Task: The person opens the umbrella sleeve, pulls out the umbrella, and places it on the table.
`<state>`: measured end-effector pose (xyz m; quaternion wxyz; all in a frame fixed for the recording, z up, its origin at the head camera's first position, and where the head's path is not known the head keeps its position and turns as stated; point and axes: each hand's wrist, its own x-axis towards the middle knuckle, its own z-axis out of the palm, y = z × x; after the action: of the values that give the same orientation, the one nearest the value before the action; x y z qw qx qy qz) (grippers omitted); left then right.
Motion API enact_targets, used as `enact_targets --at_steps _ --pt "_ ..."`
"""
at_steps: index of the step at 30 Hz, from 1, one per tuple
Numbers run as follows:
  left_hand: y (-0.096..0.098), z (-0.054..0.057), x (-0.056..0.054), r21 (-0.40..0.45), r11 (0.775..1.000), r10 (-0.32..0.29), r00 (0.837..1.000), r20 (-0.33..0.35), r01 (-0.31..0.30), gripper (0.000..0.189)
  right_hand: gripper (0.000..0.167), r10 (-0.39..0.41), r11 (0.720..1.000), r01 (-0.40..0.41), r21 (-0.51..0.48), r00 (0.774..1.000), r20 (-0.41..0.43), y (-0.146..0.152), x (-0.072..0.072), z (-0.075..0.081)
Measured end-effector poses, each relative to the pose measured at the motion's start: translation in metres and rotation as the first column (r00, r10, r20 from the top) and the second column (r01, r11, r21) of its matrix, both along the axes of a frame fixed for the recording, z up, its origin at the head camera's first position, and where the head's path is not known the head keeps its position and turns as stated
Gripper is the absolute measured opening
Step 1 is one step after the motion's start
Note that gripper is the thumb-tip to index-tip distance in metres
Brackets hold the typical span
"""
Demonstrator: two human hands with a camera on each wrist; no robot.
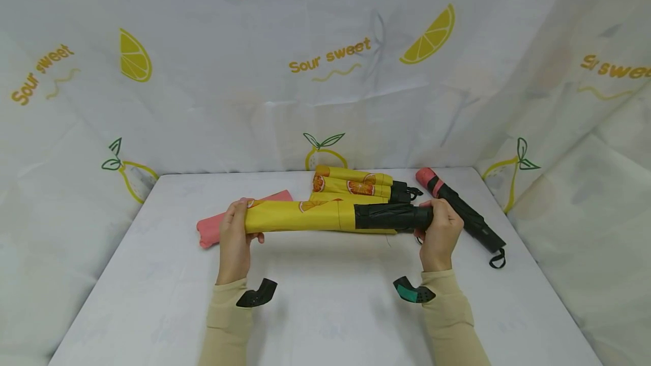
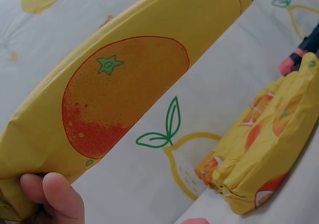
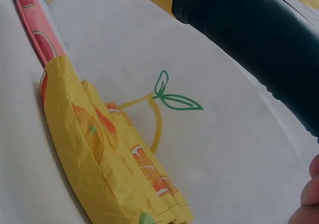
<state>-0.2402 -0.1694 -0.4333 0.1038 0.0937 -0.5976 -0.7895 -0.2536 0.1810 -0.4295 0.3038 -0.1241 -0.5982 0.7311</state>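
Observation:
Both hands hold a long folded umbrella [image 1: 300, 217] level above the table. Its yellow part bears orange-fruit prints; the right end is black. At the yellow end my left hand [image 1: 235, 242] grips it, with fingertips [image 2: 64, 199] showing below the cloth in the left wrist view. My right hand [image 1: 441, 236] grips the black end, and only its fingers show at the edge of the right wrist view. Just behind lie several yellow folded umbrellas [image 1: 351, 186] side by side, partly hidden by the held one.
A pink folded cloth-covered piece [image 1: 210, 230] lies behind my left hand. Right of my right hand, a black umbrella [image 1: 470, 213] with a pink end and wrist loop lies slantwise. The white table [image 1: 325, 309] meets a lemon-printed curtain [image 1: 229, 100] at the back and sides.

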Motion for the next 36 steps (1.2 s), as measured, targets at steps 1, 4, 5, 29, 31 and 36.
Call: enact_targets --at_steps 1,4,5,29,31,36 --pt "-0.0003 -0.0002 -0.0001 0.001 1.0 0.001 1.0 -0.001 -0.001 0.042 0.034 -0.002 1.0 0.002 0.004 1.0 -0.002 0.0 -0.0001 -0.0001" --pt "-0.001 -0.0005 0.0 0.005 1.0 0.003 1.0 -0.002 -0.003 0.042 0.033 -0.004 1.0 0.004 0.008 1.0 0.0 0.0 -0.0001 -0.0003" --pt "-0.0012 -0.0004 0.0 0.007 1.0 0.002 1.0 -0.003 -0.002 0.042 0.033 -0.005 1.0 0.005 0.008 1.0 0.001 0.0001 -0.0002 -0.0004" --pt "-0.0047 0.0021 0.0006 0.036 0.999 0.029 1.0 -0.002 -0.029 0.039 0.032 -0.004 1.0 0.004 -0.01 1.0 -0.004 0.0021 -0.0001 -0.0007" --pt "-0.0049 0.0027 0.0007 0.043 0.998 0.034 0.999 -0.003 -0.034 0.038 0.032 -0.007 1.0 0.007 -0.009 1.0 -0.001 0.0022 -0.0001 -0.0006" --pt "-0.0052 0.0033 0.0011 0.05 0.998 0.039 0.999 -0.006 -0.039 0.036 0.032 -0.013 1.0 0.013 -0.009 1.0 0.005 0.0024 -0.0003 -0.001"
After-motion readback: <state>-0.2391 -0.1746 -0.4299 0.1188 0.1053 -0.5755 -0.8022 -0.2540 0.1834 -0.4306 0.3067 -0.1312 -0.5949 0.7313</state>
